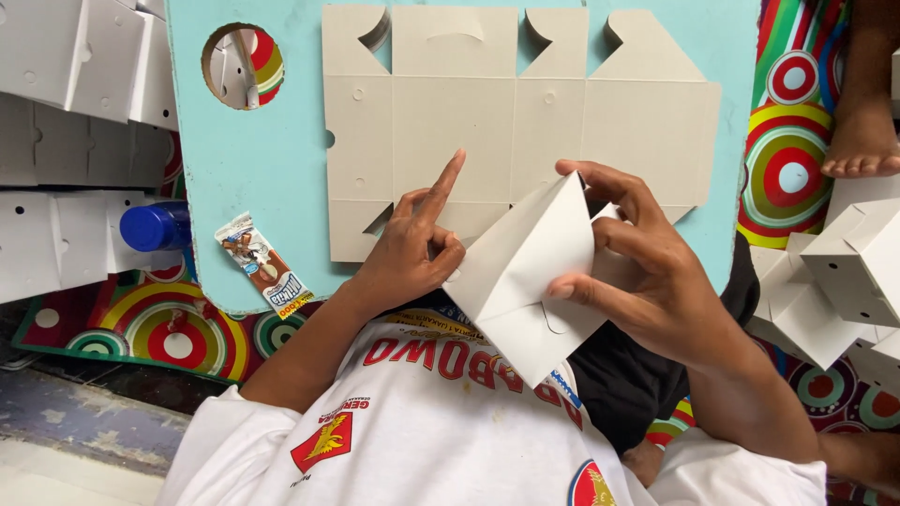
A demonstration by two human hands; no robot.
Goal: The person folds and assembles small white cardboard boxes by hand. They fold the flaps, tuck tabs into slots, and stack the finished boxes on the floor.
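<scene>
Over the lap: a person in a white printed shirt (441, 422) works a white cardboard box (525, 281), half-folded, held above a light blue board (253, 159).
Left hand (412, 248): pinches the box's left edge between thumb and curled fingers, index finger raised straight.
Right hand (647, 272): grips the box's right side, thumb across the front panel, fingers hooked over its top corner.
Board: 1 flat, unfolded box blank (487, 103) lies on it, just behind the hands; a round hole (242, 66) is cut near its top left corner.
Left of hands: a snack wrapper (262, 264) on the board's edge, beside a blue bottle cap (155, 227).
Surroundings: folded white boxes (844, 281) at right, more boxes (75, 141) stacked at left, on a mat of coloured rings (787, 122); another person's bare foot (862, 141) rests top right.
</scene>
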